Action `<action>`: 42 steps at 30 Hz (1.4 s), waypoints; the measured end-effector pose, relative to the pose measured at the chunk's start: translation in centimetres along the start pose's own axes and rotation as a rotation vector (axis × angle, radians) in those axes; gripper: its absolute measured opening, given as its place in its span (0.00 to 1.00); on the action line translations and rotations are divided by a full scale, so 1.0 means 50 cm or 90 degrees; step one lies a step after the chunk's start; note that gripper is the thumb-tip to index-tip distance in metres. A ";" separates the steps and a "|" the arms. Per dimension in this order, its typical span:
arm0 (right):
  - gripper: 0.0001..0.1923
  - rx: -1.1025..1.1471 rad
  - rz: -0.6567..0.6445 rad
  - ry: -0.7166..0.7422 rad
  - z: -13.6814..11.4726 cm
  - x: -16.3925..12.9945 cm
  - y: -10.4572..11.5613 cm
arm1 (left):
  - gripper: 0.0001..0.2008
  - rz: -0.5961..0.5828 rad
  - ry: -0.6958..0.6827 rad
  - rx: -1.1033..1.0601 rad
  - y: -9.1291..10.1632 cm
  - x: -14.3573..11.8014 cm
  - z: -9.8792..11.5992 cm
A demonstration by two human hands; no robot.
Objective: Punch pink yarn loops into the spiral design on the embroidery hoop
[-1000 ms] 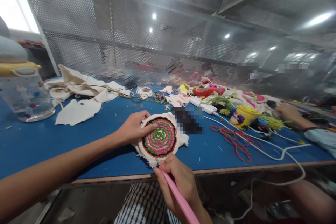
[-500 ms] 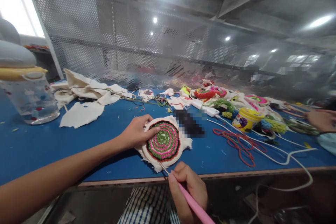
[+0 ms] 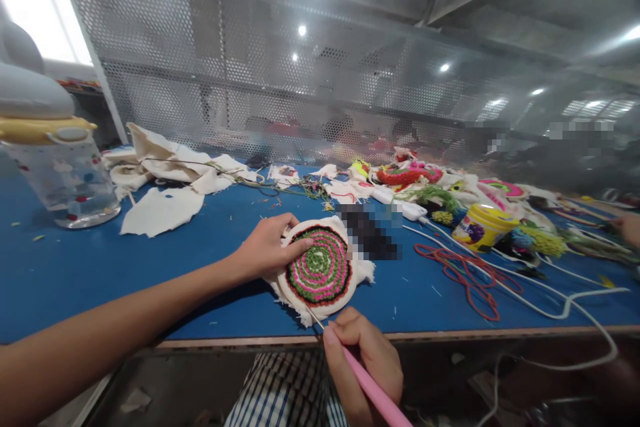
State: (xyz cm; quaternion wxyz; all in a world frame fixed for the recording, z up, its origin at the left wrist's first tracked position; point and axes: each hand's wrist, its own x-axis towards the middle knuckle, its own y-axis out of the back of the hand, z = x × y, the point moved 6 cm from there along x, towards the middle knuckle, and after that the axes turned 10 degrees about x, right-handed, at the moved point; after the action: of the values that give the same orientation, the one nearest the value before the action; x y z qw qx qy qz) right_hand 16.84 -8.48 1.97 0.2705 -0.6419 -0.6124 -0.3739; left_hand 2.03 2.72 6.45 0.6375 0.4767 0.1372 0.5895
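Observation:
My left hand (image 3: 274, 245) grips the left side of a round embroidery hoop (image 3: 345, 303), its thumb lying over the worked face. Cream cloth with frayed edges is stretched in the hoop. Rings of green and pink yarn loops (image 3: 320, 265) fill it, bordered by black and an orange-red outer line. Closed around the pink handle of a punch needle (image 3: 367, 380), my right hand (image 3: 373, 357) is just below the hoop. The metal needle reaches the lower edge of the stitching; whether its tip is in the cloth I cannot tell.
A clear water bottle (image 3: 75, 177) and cream cloth scraps (image 3: 163, 210) stand left on the blue table (image 3: 220, 313). Rightward lie red yarn (image 3: 460, 273), a white cable (image 3: 540, 310), a yellow tub (image 3: 484, 230) and piled yarn pieces. A co-worker's hand (image 3: 629, 230) shows far right.
The view has turned slightly left, so most things sit further right. Both hands keep their holds, with the needle still at the hoop's lower edge. The co-worker's hand shows less.

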 end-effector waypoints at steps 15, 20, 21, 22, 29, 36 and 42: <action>0.09 -0.154 -0.028 0.093 -0.017 0.006 -0.044 | 0.12 0.033 -0.014 0.006 0.015 -0.009 0.012; 0.09 -0.174 -0.066 0.031 -0.022 0.011 -0.039 | 0.12 0.032 -0.018 0.002 0.013 -0.008 0.010; 0.09 -0.171 -0.070 0.022 -0.021 0.012 -0.037 | 0.12 0.031 -0.017 0.002 0.012 -0.008 0.010; 0.08 -0.165 -0.074 0.015 -0.020 0.013 -0.037 | 0.12 0.032 -0.015 0.003 0.012 -0.008 0.010; 0.06 -0.149 -0.125 -0.026 0.002 0.030 -0.046 | 0.12 0.038 -0.025 0.000 0.018 -0.014 0.023; 0.10 -0.083 -0.005 -0.022 -0.003 0.008 -0.012 | 0.10 0.028 -0.012 0.006 0.013 -0.012 0.019; 0.13 -0.023 0.047 -0.049 0.005 -0.006 0.001 | 0.10 0.028 -0.009 0.010 0.010 -0.009 0.015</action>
State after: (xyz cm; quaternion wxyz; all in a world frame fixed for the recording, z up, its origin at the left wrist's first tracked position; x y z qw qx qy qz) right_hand 16.94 -8.48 1.59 0.2486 -0.6829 -0.5913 -0.3496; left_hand 2.17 1.92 7.03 0.6215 0.4888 0.1270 0.5989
